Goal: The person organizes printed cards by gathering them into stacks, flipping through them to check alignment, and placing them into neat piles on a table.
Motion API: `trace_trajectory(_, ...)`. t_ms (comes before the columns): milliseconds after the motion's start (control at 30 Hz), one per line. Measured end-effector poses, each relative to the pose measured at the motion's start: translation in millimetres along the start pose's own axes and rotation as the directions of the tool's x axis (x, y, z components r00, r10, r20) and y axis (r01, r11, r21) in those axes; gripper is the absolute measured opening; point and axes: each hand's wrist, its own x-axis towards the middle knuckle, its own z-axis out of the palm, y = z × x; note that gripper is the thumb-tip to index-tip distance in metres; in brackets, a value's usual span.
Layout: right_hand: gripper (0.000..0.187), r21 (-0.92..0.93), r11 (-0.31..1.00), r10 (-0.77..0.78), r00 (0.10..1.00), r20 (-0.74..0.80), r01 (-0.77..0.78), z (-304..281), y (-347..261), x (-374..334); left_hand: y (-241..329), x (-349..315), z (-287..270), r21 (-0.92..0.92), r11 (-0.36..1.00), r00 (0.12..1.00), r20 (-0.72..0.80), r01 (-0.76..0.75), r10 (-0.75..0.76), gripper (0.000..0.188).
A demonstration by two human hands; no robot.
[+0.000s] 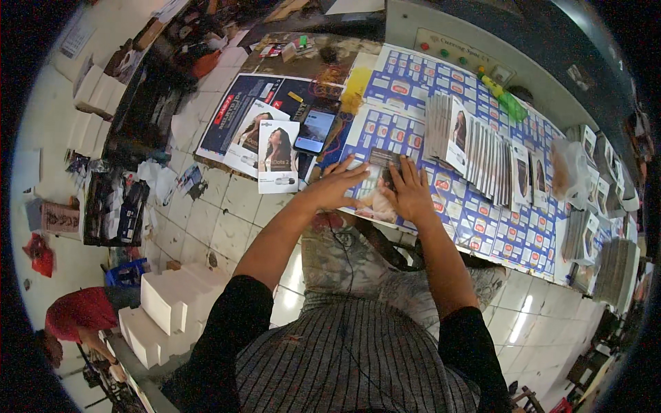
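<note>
A green bottle point(512, 107) is laid toward the rear of the surface point(354, 47); a clear plastic bag point(582, 180) is located at the right, its contents indistinct. The printed sheet point(374, 195) is positioned at the near edge, covered partly by the left hand point(337, 186) and right hand point(414, 194), both opened flat, fingers extended forward, nothing gripped.

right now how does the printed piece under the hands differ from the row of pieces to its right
The printed piece lies alone; the row holds many. The left hand and right hand touch the piece, not the row. The piece lies flat; the row's pieces overlap. Both rest on the blue patterned sheet.
</note>
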Motion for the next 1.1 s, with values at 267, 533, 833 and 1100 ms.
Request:
trace_trajectory(267,0.067,0.022,1.0,0.005,1.0,0.016,-0.006,0,-2,-1,-2,-1,3,-0.003,1.0,1.0,0.004,0.002,-0.002,0.085)
trace_trajectory(533,0.07,0.005,1.0,0.022,0.999,0.049,-0.023,1,0,1,1,0,0,-0.013,1.0,1.0,0.0,0.014,-0.014,0.088)
trace_trajectory(833,0.071,0.005,1.0,0.017,0.998,0.055,-0.017,1,0,1,2,1,-4,0.007,1.0,1.0,-0.009,0.004,-0.004,0.087)
trace_trajectory(1100,0.071,0.031,0.999,0.009,0.999,0.04,-0.011,0,2,0,19,7,-21,0.142,0.988,0.992,0.103,0.06,-0.075,0.085)
